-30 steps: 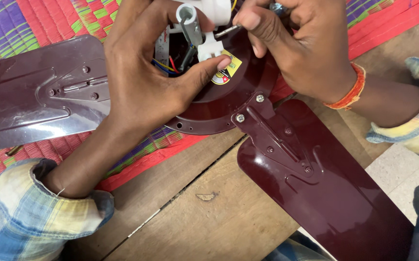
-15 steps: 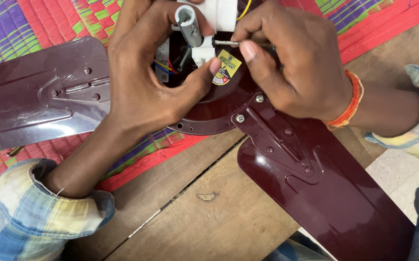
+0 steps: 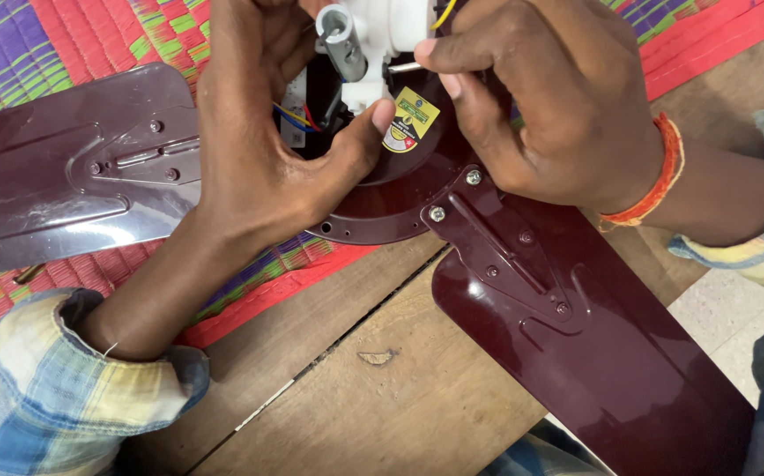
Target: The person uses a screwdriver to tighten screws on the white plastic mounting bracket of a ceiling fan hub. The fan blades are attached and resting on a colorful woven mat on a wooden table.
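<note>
Head view, looking straight down at a maroon ceiling fan motor hub (image 3: 400,198) lying on a wooden table (image 3: 356,397) partly covered by a striped woven mat (image 3: 38,35). I see the left hand (image 3: 263,150) draped over the hub from about 8 o'clock, fingers curled closed round the white plastic housing (image 3: 382,44) at the hub's centre, the thumb pressed flat against it just beside a yellow sticker (image 3: 410,119). The right hand (image 3: 558,115) comes in from 3 o'clock, thumb and forefinger pinched together on a thin metal pin (image 3: 404,67) that lies horizontal and touches the white housing; I cannot tell what its far end is. A grey metal shaft (image 3: 342,40) stands tilted out of the housing at 12 o'clock, between the two hands. Coloured wires (image 3: 298,115) show in the dark gap under the left palm. One maroon blade (image 3: 56,167) runs off toward 9 o'clock, another blade (image 3: 593,353) toward 5 o'clock, its bracket fixed to the hub rim by two bright screws (image 3: 452,196). An orange thread band (image 3: 655,172) circles the right wrist. Both forearms wear plaid sleeves (image 3: 74,397).
</note>
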